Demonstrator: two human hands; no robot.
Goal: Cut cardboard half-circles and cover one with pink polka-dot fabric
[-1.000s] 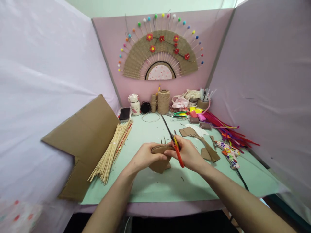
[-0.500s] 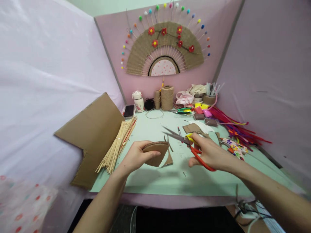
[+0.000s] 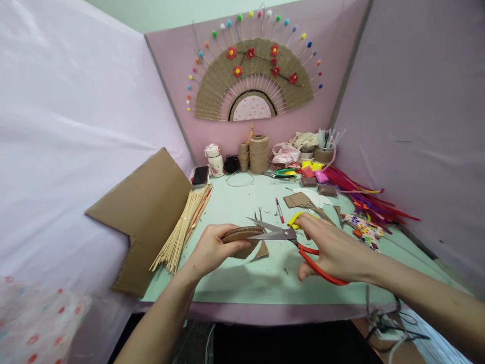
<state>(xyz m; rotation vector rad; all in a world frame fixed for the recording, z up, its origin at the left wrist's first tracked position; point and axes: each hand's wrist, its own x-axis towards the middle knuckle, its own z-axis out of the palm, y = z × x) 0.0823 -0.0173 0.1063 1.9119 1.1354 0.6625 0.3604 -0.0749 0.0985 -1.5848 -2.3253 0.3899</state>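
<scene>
My left hand (image 3: 215, 250) pinches a curved piece of brown cardboard (image 3: 244, 242), its corrugated edge turned upward and to the right. In my right hand (image 3: 328, 247) is a pair of scissors (image 3: 290, 234) with one yellow and one red handle loop. Their blades are parted and point left, the lower one reaching the right end of the cardboard's edge; whether it touches, I cannot tell. Below the blades, a cardboard offcut (image 3: 262, 250) lies on the pale green tabletop (image 3: 242, 290).
Left stand a large cardboard sheet (image 3: 147, 212) and a bundle of thin sticks (image 3: 184, 227). A red pen (image 3: 279, 210) and a cardboard scrap (image 3: 297, 199) lie beyond the scissors. Twine spools (image 3: 259, 154) and a white bottle (image 3: 214, 160) line the back. Fuzzy stems (image 3: 364, 197) spread at right.
The scissors have come closer to the cardboard, moving down and left, and their blades are wider apart. The cardboard is tilted so that more of its edge faces up.
</scene>
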